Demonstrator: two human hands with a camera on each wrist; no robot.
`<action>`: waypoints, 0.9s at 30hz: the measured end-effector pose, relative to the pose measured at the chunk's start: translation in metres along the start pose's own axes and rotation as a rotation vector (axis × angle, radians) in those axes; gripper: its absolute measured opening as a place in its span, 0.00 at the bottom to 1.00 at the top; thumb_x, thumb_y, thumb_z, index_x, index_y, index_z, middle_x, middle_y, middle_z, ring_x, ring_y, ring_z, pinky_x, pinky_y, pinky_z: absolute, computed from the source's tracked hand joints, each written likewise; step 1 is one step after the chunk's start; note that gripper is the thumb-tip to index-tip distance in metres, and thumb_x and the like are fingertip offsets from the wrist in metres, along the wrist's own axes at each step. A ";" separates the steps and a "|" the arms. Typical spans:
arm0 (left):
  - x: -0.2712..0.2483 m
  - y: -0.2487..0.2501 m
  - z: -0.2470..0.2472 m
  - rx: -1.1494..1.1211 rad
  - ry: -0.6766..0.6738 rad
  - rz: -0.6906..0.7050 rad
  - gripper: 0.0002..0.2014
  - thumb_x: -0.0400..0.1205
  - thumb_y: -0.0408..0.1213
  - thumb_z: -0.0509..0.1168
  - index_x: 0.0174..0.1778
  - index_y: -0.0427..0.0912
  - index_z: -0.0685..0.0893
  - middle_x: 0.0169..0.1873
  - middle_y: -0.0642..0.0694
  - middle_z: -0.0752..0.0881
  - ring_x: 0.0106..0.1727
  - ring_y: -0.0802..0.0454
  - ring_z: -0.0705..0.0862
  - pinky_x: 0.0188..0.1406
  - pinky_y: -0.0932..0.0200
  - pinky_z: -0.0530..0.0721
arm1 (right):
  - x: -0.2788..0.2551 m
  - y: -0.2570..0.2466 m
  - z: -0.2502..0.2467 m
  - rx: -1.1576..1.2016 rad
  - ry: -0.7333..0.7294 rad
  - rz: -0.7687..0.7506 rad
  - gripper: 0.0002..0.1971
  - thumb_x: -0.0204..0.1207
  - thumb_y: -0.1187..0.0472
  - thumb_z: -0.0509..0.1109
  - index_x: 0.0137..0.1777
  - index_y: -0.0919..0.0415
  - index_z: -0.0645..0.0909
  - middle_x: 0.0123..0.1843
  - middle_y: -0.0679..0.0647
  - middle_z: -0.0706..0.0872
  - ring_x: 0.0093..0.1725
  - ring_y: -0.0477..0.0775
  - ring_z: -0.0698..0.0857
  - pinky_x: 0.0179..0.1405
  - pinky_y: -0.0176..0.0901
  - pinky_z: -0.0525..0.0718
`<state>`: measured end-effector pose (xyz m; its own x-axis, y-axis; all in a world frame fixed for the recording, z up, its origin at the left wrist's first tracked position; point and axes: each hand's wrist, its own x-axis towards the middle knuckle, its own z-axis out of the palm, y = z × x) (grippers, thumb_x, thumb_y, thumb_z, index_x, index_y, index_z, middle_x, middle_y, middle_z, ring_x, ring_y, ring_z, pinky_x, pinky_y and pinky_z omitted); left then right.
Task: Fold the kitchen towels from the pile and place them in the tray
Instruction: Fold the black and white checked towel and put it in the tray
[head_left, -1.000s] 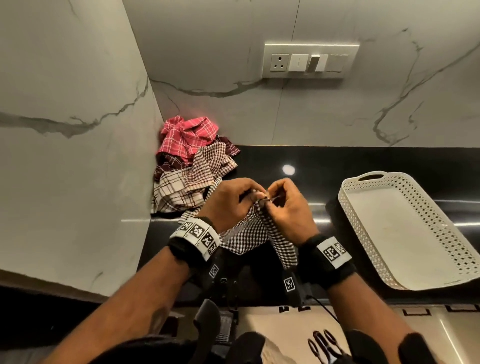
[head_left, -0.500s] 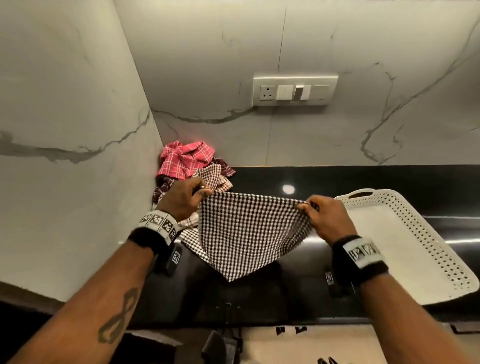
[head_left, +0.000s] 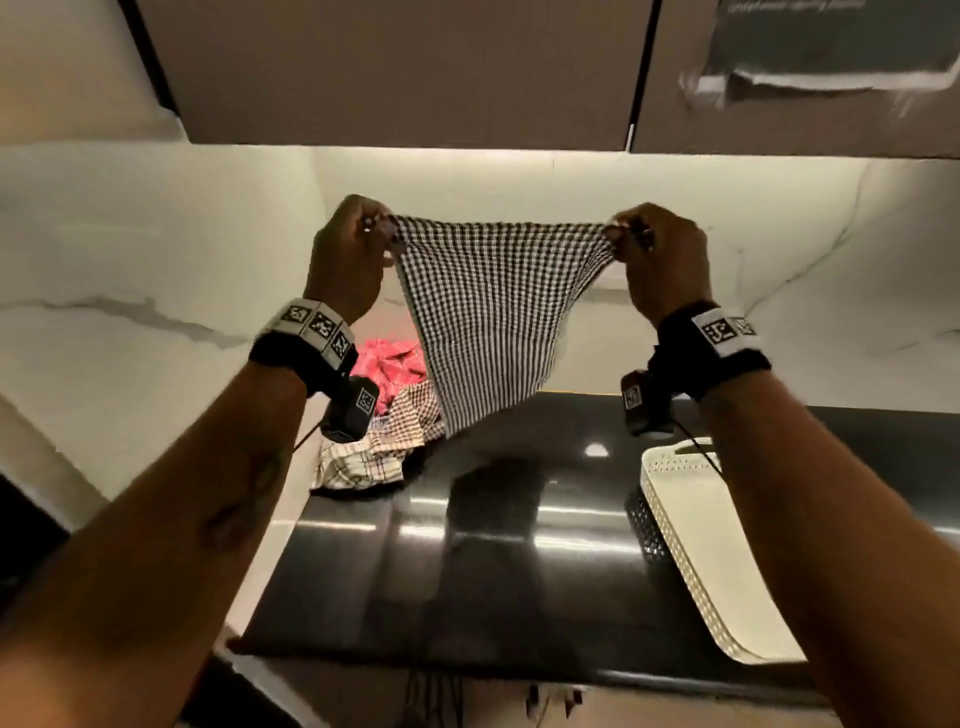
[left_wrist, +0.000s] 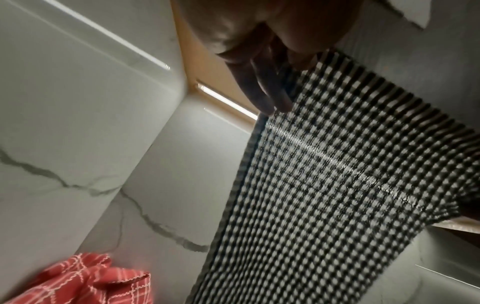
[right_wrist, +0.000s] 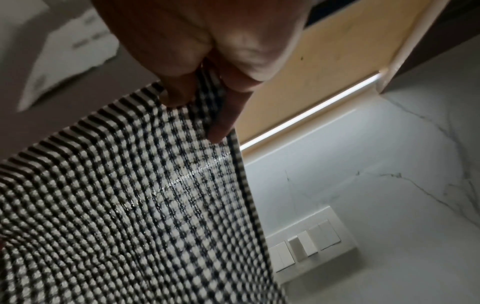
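Black-and-white checked kitchen towel (head_left: 493, 317): unfolded, hanging above the black counter (head_left: 467, 561), top corners pinched by left hand (head_left: 348, 254) and right hand (head_left: 660, 260); pile (head_left: 384, 415) remaining; white perforated tray (head_left: 711, 545) apparently unfilled; folding not begun.

In front of me a white marble wall (head_left: 156, 249) with grey veins meets a glossy black countertop (head_left: 467, 561). Brown cabinets (head_left: 405, 67) hang overhead, a light strip (right_wrist: 309, 115) glowing beneath them. A white switch plate (right_wrist: 309, 244) sits on the marble.
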<state>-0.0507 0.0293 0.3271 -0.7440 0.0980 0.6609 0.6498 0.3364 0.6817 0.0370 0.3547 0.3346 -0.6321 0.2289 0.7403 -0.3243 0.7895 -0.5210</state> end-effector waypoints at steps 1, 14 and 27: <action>-0.018 0.002 -0.004 0.021 0.015 0.000 0.03 0.85 0.37 0.60 0.49 0.50 0.78 0.41 0.51 0.86 0.43 0.52 0.90 0.39 0.52 0.91 | -0.015 -0.004 -0.008 0.025 -0.010 -0.017 0.08 0.79 0.59 0.71 0.50 0.63 0.89 0.44 0.54 0.91 0.43 0.50 0.87 0.44 0.26 0.76; -0.359 -0.072 0.003 0.254 -0.400 -0.332 0.05 0.79 0.43 0.67 0.48 0.51 0.85 0.37 0.54 0.89 0.35 0.59 0.86 0.39 0.53 0.86 | -0.322 0.068 -0.017 0.074 -0.572 0.285 0.08 0.74 0.72 0.75 0.47 0.60 0.90 0.43 0.54 0.93 0.44 0.48 0.89 0.44 0.20 0.74; -0.415 -0.061 -0.003 0.198 -0.554 -0.483 0.06 0.83 0.36 0.70 0.45 0.54 0.83 0.37 0.58 0.87 0.41 0.63 0.86 0.40 0.70 0.81 | -0.389 0.080 -0.064 0.361 -0.861 0.691 0.03 0.78 0.66 0.74 0.50 0.59 0.87 0.45 0.54 0.92 0.43 0.51 0.90 0.44 0.47 0.91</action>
<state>0.2187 -0.0347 0.0125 -0.9419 0.3357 0.0133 0.2308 0.6177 0.7518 0.3024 0.3653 0.0324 -0.9771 -0.0248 -0.2111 0.1830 0.4074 -0.8947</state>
